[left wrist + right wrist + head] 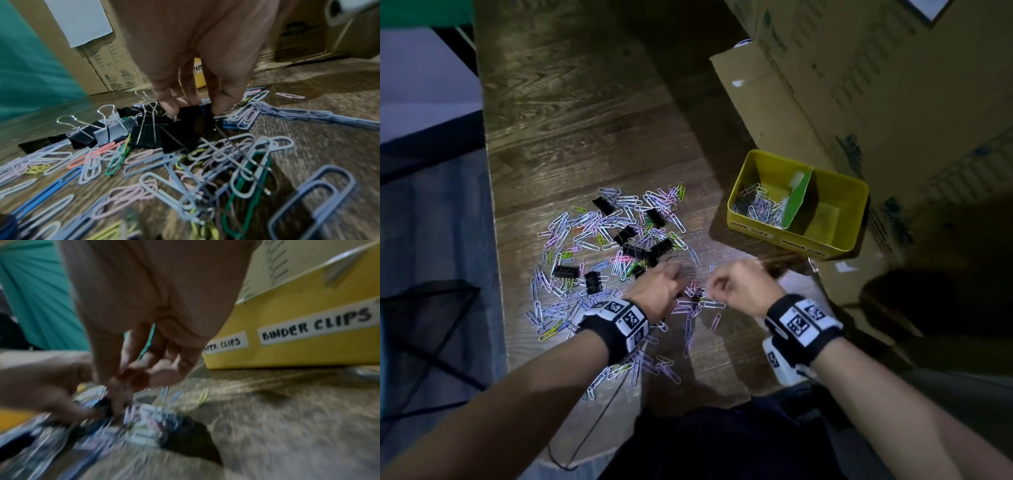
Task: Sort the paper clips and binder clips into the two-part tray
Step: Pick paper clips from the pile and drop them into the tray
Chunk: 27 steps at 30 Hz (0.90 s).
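Two hands work at the near edge of the clip pile [616, 253] — the left hand [659, 287] pinches a black binder clip [191, 123]. The right hand [736, 284], fingers curled, sits just right of the pile; its grip is too blurred to tell.

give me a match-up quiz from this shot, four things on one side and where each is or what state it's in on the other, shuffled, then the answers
Things
1. left hand
2. paper clips compartment
3. binder clips compartment
4. cardboard boxes

Places or states
A. holds no clips yet
B. stacked behind the yellow tray
C. pinches a black binder clip in the pile
D. holds a small heap of paper clips

Pairs: 1-C, 2-D, 3-A, 4-B
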Available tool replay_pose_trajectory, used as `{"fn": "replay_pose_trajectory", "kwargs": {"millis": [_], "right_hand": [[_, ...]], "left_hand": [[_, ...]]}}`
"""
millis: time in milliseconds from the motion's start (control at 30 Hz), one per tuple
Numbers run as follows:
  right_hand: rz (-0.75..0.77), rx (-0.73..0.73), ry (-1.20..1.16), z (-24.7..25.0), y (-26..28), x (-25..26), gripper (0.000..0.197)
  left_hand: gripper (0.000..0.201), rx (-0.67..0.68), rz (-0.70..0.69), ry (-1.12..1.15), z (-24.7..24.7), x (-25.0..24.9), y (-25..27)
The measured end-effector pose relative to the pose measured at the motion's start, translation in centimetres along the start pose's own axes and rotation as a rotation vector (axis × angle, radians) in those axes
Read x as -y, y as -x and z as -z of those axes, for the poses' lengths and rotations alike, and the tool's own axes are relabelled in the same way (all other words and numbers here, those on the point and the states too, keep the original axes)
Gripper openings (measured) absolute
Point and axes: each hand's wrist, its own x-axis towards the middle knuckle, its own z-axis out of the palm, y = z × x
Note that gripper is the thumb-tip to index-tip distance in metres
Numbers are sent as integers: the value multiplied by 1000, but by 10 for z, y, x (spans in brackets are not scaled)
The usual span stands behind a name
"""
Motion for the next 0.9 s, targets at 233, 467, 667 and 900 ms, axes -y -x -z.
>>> {"fn": "replay_pose_trajectory", "kwargs": {"millis": [233, 467, 667, 900], "right_hand": [[-170, 183, 96, -44, 11, -14, 20], [-275, -155, 202, -42, 10, -25, 104], [-292, -146, 338, -54, 5, -29, 99], [-232, -58, 245, -63, -3, -21, 31]], "left_hand": [[42, -36, 130, -62, 9, 9, -9], [79, 41, -31, 63, 3, -18, -38], [69, 60, 2, 29, -11, -30, -27], [36, -4, -91, -28, -16, -30, -11]]}}
